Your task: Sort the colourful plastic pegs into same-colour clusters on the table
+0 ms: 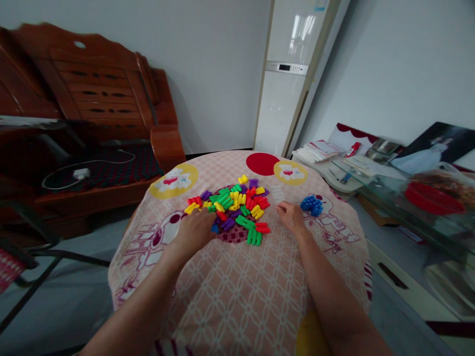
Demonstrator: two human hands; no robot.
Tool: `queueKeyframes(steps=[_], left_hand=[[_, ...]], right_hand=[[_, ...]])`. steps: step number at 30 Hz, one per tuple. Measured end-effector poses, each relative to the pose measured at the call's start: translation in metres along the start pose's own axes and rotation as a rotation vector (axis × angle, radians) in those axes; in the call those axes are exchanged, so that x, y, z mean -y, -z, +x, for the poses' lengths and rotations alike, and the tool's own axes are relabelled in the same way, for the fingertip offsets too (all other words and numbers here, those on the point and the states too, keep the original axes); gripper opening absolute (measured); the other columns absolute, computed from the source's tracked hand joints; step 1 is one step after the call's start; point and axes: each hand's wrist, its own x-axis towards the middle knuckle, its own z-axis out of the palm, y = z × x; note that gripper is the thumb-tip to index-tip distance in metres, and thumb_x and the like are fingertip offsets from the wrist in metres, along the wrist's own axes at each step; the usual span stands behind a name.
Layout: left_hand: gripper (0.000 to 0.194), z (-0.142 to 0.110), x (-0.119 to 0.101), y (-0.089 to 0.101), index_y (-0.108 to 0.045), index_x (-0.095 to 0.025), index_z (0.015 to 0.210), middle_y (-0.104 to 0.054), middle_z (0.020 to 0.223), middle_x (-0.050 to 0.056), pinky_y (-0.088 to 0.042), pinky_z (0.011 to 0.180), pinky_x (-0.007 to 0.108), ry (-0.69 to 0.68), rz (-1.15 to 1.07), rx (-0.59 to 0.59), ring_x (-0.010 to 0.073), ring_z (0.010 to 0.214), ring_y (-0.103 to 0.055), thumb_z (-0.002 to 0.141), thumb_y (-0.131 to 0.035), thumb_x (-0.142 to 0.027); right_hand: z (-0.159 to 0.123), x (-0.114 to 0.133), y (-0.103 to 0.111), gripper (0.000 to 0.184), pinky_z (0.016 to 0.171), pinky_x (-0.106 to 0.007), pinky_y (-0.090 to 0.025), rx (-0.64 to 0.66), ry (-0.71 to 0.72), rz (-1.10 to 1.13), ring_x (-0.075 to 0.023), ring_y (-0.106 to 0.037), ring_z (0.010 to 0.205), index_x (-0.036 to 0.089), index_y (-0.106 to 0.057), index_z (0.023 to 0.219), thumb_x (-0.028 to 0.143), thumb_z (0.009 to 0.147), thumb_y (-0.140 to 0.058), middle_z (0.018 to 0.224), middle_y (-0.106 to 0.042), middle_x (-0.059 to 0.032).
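Observation:
A heap of small plastic pegs (pixel 237 205) in red, yellow, green, purple and blue lies in the middle of a round table (pixel 237 291) under a pink patterned cloth. My left hand (pixel 196 228) rests knuckles up at the heap's left edge, fingers curled over some pegs; what it holds is hidden. My right hand (pixel 291 216) lies to the right of the heap, fingers pinched together beside a clear pegboard (pixel 277 194). A cluster of blue pegs (pixel 311 203) sits just right of that hand.
A dark wooden bench (pixel 92 113) with a white charger and cable stands at the left. A tall white air conditioner (pixel 285 79) stands behind the table. At the right, a glass table (pixel 408 193) carries papers, a red bowl and pictures. A metal chair frame (pixel 33 257) sits lower left.

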Motion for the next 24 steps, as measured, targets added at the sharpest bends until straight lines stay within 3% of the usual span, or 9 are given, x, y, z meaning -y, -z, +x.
queueKeyframes(steps=[7, 16, 21, 24], left_hand=[[0.035, -0.017, -0.011, -0.010, -0.062, -0.022, 0.112, -0.061, 0.113, 0.014, -0.048, 0.081, 0.042, 0.129, 0.012, -0.029, 0.0351, 0.108, -0.056, 0.079, -0.065, -0.034], [0.046, -0.029, 0.000, -0.022, -0.053, -0.023, 0.130, -0.061, 0.121, 0.015, -0.046, 0.086, 0.046, 0.219, -0.084, -0.041, 0.0347, 0.114, -0.054, 0.085, -0.058, -0.034], [0.041, -0.022, -0.014, -0.033, -0.054, -0.020, 0.127, -0.062, 0.116, 0.013, -0.045, 0.093, 0.038, 0.102, -0.153, -0.071, 0.0267, 0.110, -0.058, 0.086, -0.051, -0.018], [0.043, -0.023, -0.022, -0.039, -0.054, -0.020, 0.129, -0.062, 0.117, 0.012, -0.045, 0.093, 0.036, -0.001, -0.248, -0.114, 0.0249, 0.109, -0.058, 0.086, -0.050, -0.017]], right_hand=[[0.001, -0.003, 0.003, 0.028, 0.058, -0.024, -0.032, -0.001, -0.015, -0.002, -0.0152, -0.056, 0.060, 0.019, -0.071, 0.075, 0.036, 0.087, -0.052, 0.066, -0.068, -0.0043], [0.001, -0.005, 0.000, 0.029, 0.058, -0.024, -0.032, -0.026, -0.017, -0.054, -0.0157, -0.057, 0.060, 0.020, -0.071, 0.075, 0.037, 0.087, -0.051, 0.067, -0.069, -0.0044], [0.001, -0.004, 0.001, 0.029, 0.058, -0.024, -0.032, -0.006, -0.009, -0.048, -0.0146, -0.055, 0.058, 0.019, -0.070, 0.072, 0.036, 0.087, -0.051, 0.065, -0.068, -0.0045], [0.001, -0.003, 0.001, 0.029, 0.058, -0.024, -0.031, -0.011, -0.007, -0.057, -0.0145, -0.055, 0.058, 0.019, -0.070, 0.072, 0.035, 0.086, -0.051, 0.064, -0.067, -0.0043]])
